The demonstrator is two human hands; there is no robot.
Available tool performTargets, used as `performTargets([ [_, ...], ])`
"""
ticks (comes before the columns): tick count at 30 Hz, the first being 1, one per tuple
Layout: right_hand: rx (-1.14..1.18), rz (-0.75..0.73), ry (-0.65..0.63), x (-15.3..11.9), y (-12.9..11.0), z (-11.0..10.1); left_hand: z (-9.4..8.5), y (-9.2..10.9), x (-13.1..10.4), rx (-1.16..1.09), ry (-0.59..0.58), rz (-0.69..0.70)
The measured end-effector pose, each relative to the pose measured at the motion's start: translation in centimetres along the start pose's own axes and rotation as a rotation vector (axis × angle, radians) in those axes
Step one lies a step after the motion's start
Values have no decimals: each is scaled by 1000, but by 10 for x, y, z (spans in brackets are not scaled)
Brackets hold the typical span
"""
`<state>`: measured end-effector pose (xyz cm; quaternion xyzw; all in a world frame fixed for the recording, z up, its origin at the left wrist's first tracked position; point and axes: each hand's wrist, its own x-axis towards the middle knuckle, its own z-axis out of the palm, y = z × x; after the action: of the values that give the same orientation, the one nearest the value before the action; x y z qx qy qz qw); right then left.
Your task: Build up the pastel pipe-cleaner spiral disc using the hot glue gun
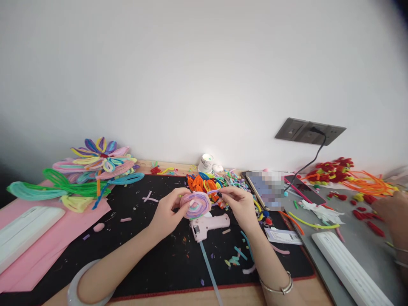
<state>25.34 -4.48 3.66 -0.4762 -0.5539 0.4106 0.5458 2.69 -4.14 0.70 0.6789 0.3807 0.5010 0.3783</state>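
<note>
A round coil of pink, purple and pale pipe cleaner (199,205) is held up over the black mat. My left hand (170,210) is closed on its left edge, thumb on the face of the coil. Off its upper right side runs a loose purple end, pinched by my right hand (235,204). Just below the coil, a pink glue gun (210,225) lies on the mat with a long glue stick (210,270) sticking out toward the front edge. Behind the coil is a heap of orange pipe cleaner loops (196,183).
Pipe cleaner flowers (103,157) stand at the left on pink sheets (63,238). A tablet (263,189) and a phone (304,190) lie at the right. Another person's hand (393,212) is at the far right, near red pieces. A white cup (206,163) stands by the wall.
</note>
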Motion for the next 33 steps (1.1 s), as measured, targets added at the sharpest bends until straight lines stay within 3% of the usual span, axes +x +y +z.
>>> performTargets([
  [5, 0, -129, 72, -6, -12, 7, 0, -1, -1, 29, -20, 24],
  [10, 21, -202, 35, -9, -16, 11, 0, -3, -4, 72, -35, 65],
  [18, -253, -405, 17, -12, -20, 13, 0, 2, -6, 137, -57, 97],
  [26, -283, -448, -16, -13, -22, 15, -1, 4, -5, 223, -79, 152],
  [33, -311, -459, -31, -14, -22, 14, -3, 10, -3, 326, -77, 278],
])
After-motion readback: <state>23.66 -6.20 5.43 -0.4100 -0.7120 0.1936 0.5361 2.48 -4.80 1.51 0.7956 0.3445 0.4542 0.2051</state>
